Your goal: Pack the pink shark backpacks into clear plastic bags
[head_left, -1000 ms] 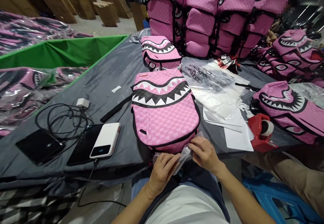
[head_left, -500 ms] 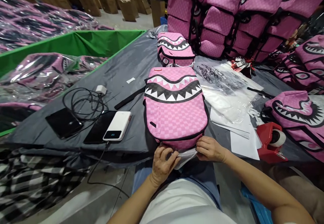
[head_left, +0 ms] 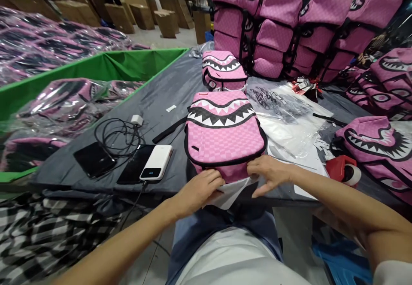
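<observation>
A pink checkered backpack (head_left: 225,139) with a shark-mouth print lies front up at the table's near edge, its bottom toward me. A thin white sheet (head_left: 230,194), perhaps plastic, sticks out from under that bottom and hangs over the edge. My left hand (head_left: 201,188) is closed on the sheet's left side, fingers against the backpack's bottom; its thumb is mostly hidden. At the lower right corner, my right hand (head_left: 267,173) touches the backpack with its fingertips, thumb spread apart below. A black strap (head_left: 170,129) extends from the backpack's left side.
Another pink backpack (head_left: 223,70) lies just behind. Left are a white power bank (head_left: 156,162), phones and a coiled cable (head_left: 117,134). To the right are printed clear bags (head_left: 273,98), papers, a red tape dispenser (head_left: 336,168) and more backpacks (head_left: 380,147). A green-lined bin (head_left: 154,64) borders the table.
My right hand has lifted slightly and spread its thumb away from the sheet. My left hand has flattened over the sheet's left side. The backpack's bottom looks raised a little.
</observation>
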The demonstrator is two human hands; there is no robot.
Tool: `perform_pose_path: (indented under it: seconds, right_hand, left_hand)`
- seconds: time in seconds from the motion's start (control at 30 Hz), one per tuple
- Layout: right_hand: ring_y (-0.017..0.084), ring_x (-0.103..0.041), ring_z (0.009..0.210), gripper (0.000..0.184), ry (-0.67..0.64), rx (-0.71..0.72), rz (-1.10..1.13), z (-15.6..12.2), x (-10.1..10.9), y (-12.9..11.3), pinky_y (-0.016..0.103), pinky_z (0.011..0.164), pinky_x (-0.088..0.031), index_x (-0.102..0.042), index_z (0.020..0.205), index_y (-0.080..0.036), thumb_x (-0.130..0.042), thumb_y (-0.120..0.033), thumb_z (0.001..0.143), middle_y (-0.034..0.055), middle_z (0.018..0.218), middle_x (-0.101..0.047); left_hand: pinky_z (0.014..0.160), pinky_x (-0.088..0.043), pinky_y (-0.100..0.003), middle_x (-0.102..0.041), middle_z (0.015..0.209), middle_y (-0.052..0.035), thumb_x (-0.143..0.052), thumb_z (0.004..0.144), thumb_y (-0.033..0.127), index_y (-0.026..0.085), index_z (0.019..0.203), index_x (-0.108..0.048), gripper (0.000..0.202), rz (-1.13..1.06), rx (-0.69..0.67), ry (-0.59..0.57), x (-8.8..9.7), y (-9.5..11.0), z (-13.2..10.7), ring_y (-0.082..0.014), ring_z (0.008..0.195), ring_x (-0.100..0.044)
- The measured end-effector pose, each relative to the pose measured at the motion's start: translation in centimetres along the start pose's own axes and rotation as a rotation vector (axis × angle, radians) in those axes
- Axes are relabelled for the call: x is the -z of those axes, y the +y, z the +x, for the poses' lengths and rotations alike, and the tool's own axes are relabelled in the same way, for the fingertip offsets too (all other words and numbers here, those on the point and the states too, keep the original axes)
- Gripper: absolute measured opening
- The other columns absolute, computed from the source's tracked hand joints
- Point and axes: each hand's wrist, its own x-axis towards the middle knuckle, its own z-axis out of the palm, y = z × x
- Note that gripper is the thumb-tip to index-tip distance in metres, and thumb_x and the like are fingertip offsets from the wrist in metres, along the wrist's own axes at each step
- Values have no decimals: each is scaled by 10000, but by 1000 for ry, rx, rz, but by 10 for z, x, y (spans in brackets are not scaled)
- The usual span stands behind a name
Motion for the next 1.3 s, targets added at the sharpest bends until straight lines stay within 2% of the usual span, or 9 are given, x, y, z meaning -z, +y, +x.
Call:
perform_pose_path:
  seconds: [0.13, 0.27, 0.47, 0.57, 0.77, 0.87, 1.0, 1.17, 1.3]
  right_hand:
    - [122, -494, 605, 397, 175, -181, -95, 17, 40, -7, 250, 564, -308, -481, 734, -231, -647, -543, 913, -32, 659, -538]
    - [156, -541, 710, 160, 178, -136, -248, 16, 50, -9, 267, 626, -371, -528, 841, -231, -534, -352, 946, 20, 794, -597]
    - [173, -483, 637, 189, 513, -224, -480, 14, 16, -10, 292, 597, -373, -536, 773, -234, -441, -214, 936, 19, 707, -516]
    - [158, -441, 594, 227, 621, -235, -534, 14, -1, -10, 279, 570, -334, -514, 719, -231, -428, -133, 904, 5, 663, -483]
    - [151, -469, 612, 227, 565, -85, -498, 13, -10, -15, 277, 578, -344, -540, 800, -217, -438, -233, 1002, 6, 692, -515]
    - [156, -533, 695, 186, 439, -6, -405, 14, -5, -19, 269, 622, -408, -553, 943, -195, -523, -360, 1025, 28, 798, -578]
    - [159, -530, 727, 97, 349, 74, -388, 11, 1, -16, 261, 641, -433, -534, 1002, -184, -446, -145, 1017, 37, 833, -575]
    - [164, -472, 660, 263, 670, 16, -489, 5, -26, -12, 280, 614, -396, -539, 918, -215, -439, 28, 901, -1, 726, -499]
    - [174, -507, 681, 166, 768, -37, -407, -1, -59, -15, 293, 615, -408, -556, 957, -215, -486, -67, 929, 14, 751, -541]
  left_hand:
    - [744, -453, -321, -582, 898, -24, -590, 993, 360, 203, 979, -552, 163, 104, 36, 80, 53, -3, 31, -202, 848, -553]
    - [689, -426, -326, -533, 830, -14, -508, 1030, 321, 208, 887, -502, 182, 293, -31, 173, 71, -3, 49, -199, 766, -520]
    - [640, -373, -340, -478, 746, -13, -409, 998, 120, 215, 827, -480, 209, 554, 25, 429, 43, 5, 52, -198, 681, -440]
    - [652, -391, -335, -490, 765, -6, -488, 997, 193, 211, 857, -484, 141, 490, 61, 347, 34, 12, 46, -192, 695, -465]
    - [703, -442, -334, -542, 809, -22, -390, 993, 79, 188, 933, -525, 184, 415, -122, 131, 50, 2, 25, -201, 736, -498]
    - [715, -453, -320, -535, 773, -20, -340, 970, 14, 184, 914, -532, 263, 397, -182, 259, 56, -10, 21, -190, 718, -478]
    - [670, -441, -320, -553, 745, -36, -390, 933, -14, 160, 926, -549, 235, 452, -155, 538, 36, -7, 23, -191, 712, -491]
    - [691, -472, -360, -600, 768, -63, -450, 941, 128, 140, 945, -578, 129, 433, -57, 500, 4, 14, 21, -210, 733, -530]
    - [688, -464, -335, -591, 723, -35, -440, 922, 45, 153, 906, -576, 175, 474, -105, 472, -5, 11, 14, -187, 694, -531]
